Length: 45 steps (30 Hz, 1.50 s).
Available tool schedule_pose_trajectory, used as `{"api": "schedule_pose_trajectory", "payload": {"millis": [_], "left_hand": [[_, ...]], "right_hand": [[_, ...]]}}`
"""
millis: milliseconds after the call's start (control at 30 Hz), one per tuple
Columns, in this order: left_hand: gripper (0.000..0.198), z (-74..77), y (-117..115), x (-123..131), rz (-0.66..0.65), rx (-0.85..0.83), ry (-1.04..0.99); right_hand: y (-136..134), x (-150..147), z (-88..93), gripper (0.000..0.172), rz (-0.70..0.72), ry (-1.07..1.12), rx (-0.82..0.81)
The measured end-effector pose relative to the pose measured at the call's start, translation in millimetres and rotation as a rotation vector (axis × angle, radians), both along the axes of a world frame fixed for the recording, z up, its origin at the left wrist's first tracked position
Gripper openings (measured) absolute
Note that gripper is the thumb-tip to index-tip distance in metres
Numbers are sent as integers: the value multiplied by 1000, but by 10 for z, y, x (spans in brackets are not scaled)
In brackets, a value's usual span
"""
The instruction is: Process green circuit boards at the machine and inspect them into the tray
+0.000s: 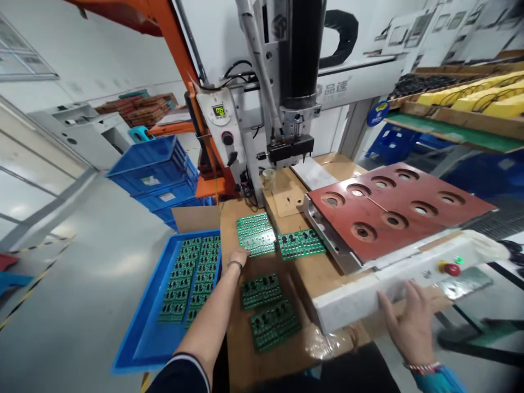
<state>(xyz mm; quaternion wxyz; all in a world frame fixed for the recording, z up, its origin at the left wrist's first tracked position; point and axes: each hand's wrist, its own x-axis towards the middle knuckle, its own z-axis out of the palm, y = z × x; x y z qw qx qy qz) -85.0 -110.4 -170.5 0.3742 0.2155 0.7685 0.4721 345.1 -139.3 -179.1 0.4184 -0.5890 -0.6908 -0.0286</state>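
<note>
My left hand [239, 256] is at the near left corner of a green circuit board [256, 233], its fingers closed at the edge. Beside that board lies another circuit board [302, 243] with black parts on it. Two more boards, a near one [275, 324] and one behind it [261, 291], rest on the brown work surface [241, 349]. My right hand [411, 322] is spread against the front of a white control panel [360, 303], thumb and fingers apart, holding nothing. A red button [452, 269] and a green light [459, 260] sit on this panel.
A blue tray [141, 341] at the left holds rows of circuit boards. Behind the panel lies a red fixture plate [413, 210] with round recesses. A machine head [291, 148] hangs over the bench. Blue crates [151, 169] are stacked at the back left.
</note>
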Motion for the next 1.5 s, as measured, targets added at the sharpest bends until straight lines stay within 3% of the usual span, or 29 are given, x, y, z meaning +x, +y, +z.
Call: {"api": "schedule_pose_trajectory", "payload": {"millis": [167, 267, 400, 500, 600, 700, 867, 1033, 1233, 1500], "left_hand": [[28, -11, -37, -14, 97, 20, -188], [28, 127, -201, -115, 152, 116, -302], [27, 570, -302, -310, 233, 302, -402], [22, 1011, -142, -313, 221, 442, -479], [21, 1384, 195, -62, 145, 534, -563], [22, 1593, 606, 354, 39, 573, -639], [22, 1669, 1179, 919, -73, 596, -717], [23, 1685, 1480, 1135, -137, 621, -745], [24, 1733, 1618, 1247, -203, 622, -750], [22, 1795, 1611, 1314, -236, 622, -741]], "right_hand": [[1, 4, -11, 69, 4, 2, -6], [-5, -1, -28, 62, -1, 21, 11], [-6, -24, -53, 55, -17, 48, 35], [7, -38, -76, 54, -31, 62, 47], [19, -42, -104, 62, -40, 68, 36], [19, -40, -130, 65, -41, 73, 29], [7, -40, -148, 62, -40, 72, 26], [-7, -49, -124, 60, -45, 62, 18], [-6, -42, -113, 62, -62, 40, 17], [-6, -36, -94, 63, -68, 28, 28]]}}
